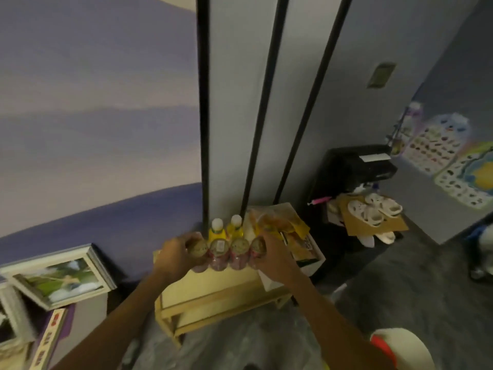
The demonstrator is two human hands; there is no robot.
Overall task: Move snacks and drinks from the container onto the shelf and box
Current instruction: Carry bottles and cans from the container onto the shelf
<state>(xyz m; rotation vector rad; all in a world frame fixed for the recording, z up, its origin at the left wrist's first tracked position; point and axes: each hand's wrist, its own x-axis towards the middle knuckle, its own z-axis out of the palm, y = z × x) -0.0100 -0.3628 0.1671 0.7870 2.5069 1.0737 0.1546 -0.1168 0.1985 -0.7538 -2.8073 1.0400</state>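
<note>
Left hand (178,254): we close it around the left end of a four-bottle pack (226,253).
Right hand (272,259): we clasp the pack's right end.
Pack: above the wooden shelf (213,287), before two yellow bottles (226,227).
Box (310,259): beside the shelf, holding snack packets (280,225).

From my feed the room is dim, with a cool bluish-grey cast and no lamp or window visible. The whole frame is soft and smeared. The framed pictures leaning at lower left (61,276) are streaked by motion blur, and the colourful wall charts at far right (437,153) are too fuzzy for me to read. The wide lens bends the three dark vertical strips on the wall (204,116) so they fan apart. The row of gold-lidded pink bottles (226,253) looks washed out, the labels unreadable. Shadow pools under the pale wooden shelf (213,295).
</note>
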